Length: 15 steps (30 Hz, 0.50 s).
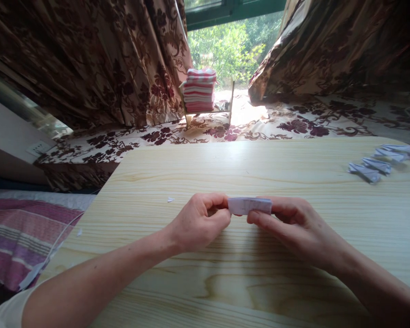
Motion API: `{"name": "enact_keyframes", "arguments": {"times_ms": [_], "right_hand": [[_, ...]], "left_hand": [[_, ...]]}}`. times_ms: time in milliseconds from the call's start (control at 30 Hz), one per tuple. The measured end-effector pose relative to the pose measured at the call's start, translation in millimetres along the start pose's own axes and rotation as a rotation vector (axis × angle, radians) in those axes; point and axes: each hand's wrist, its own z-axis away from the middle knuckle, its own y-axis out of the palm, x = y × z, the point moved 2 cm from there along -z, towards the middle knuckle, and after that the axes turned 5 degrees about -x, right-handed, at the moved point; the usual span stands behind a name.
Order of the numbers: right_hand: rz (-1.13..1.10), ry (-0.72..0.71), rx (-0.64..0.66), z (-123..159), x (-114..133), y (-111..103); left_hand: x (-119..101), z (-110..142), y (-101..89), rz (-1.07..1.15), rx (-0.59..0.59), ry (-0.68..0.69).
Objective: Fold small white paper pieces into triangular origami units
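Observation:
A small folded strip of white paper (248,206) is held level above the wooden table (157,173). My left hand (205,221) pinches its left end between thumb and fingers. On the other end, my right hand (290,223) has its thumb on the near face and its fingers behind. Faint marks show on the near face of the folded paper; its far side is hidden. At the table's right back corner lie several folded paper pieces (365,172), apart from both hands.
Small paper scraps lie left on the table, one scrap (171,199) near my left hand. Beyond the table, a small rack (231,105) holds a stack of red-and-white striped cloths (199,91) on a floral-covered ledge (294,123). A striped cover (17,237) lies at left.

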Motion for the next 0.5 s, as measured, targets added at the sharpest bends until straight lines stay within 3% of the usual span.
{"name": "enact_keyframes", "arguments": {"times_ms": [200,300,433,500], "right_hand": [[-0.037,-0.001,0.048,-0.1,0.1,5.6],[0.016,-0.01,0.056,-0.8,-6.5,-2.0],[0.13,0.029,-0.202,-2.4,-18.4,-27.9],[0.127,0.063,-0.271,-2.9,-18.5,-31.5]], "left_hand": [[-0.5,1.5,3.0,-0.064,-0.024,0.057],[3.8,1.8,-3.1,-0.103,-0.055,0.059],[10.1,-0.6,-22.3,-0.12,-0.24,-0.011],[10.8,-1.1,-25.8,-0.11,-0.257,-0.04]]}}
